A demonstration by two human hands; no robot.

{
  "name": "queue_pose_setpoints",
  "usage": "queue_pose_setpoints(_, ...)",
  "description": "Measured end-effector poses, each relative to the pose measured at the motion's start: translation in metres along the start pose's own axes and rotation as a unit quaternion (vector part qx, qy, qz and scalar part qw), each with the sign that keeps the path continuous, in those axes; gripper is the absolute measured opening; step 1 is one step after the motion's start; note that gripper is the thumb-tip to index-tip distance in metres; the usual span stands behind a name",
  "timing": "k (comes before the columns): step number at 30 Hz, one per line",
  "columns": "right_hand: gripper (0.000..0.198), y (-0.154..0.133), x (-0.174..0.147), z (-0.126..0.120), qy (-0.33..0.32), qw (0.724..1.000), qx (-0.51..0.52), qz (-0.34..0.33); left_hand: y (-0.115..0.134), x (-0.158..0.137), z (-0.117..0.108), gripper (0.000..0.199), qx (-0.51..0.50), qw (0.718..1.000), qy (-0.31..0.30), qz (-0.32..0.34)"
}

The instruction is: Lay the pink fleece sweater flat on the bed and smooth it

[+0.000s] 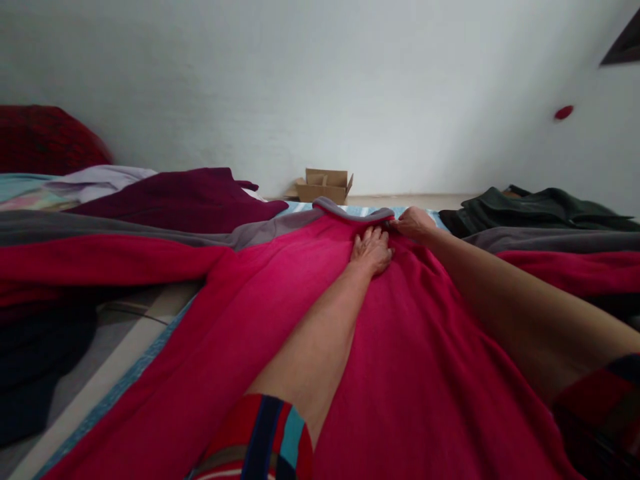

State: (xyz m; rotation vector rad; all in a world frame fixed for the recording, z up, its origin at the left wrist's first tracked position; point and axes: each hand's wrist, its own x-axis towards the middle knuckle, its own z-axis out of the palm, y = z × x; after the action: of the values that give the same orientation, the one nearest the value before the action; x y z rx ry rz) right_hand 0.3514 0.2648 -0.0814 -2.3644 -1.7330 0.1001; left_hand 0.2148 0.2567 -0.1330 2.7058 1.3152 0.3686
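A pink garment (280, 313) with grey shoulders, like a fleece top, lies spread in front of me, its sleeves stretched out to both sides. Its grey collar (345, 210) points away from me. My left hand (373, 250) rests on the pink front just below the collar, fingers stretched over the cloth. Close beside it, my right hand (413, 223) pinches the garment at the right end of the collar. A small dark part shows between the two hands, too small to name. The right fingertips are partly hidden.
A maroon cloth (200, 193) and a pale cloth (105, 180) lie at the left, with a red patterned bundle (45, 140) behind. Dark green clothing (545, 210) is piled at the right. An open cardboard box (325, 187) stands by the wall (300, 87).
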Motion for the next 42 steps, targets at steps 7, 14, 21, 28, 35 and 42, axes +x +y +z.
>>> queue_pose_setpoints(7,0.029,-0.005,0.001,-0.004,0.063,0.997,-0.034,0.001,0.002,-0.003,0.0,0.058,-0.023,0.999,0.028,-0.02)
queue_pose_setpoints(14,0.03,-0.005,-0.005,0.011,0.079,0.995,-0.053,0.019,-0.002,-0.004,-0.008,0.075,-0.014,0.991,0.065,-0.118)
queue_pose_setpoints(21,0.032,-0.022,-0.02,0.009,0.143,0.957,-0.103,-0.231,-0.007,0.0,-0.006,0.063,-0.007,0.991,0.074,-0.115)
queue_pose_setpoints(28,0.051,0.002,-0.008,0.034,0.006,0.985,-0.07,-0.16,-0.025,-0.002,-0.022,0.056,0.03,0.973,0.169,-0.151)
queue_pose_setpoints(35,0.044,-0.004,-0.023,0.035,0.076,0.97,-0.093,-0.212,-0.052,0.007,-0.02,0.06,0.024,0.968,0.037,-0.248)
queue_pose_setpoints(42,0.057,-0.005,-0.02,0.051,-0.012,0.975,-0.045,-0.218,-0.05,0.009,-0.02,0.062,0.039,0.968,-0.007,-0.247)
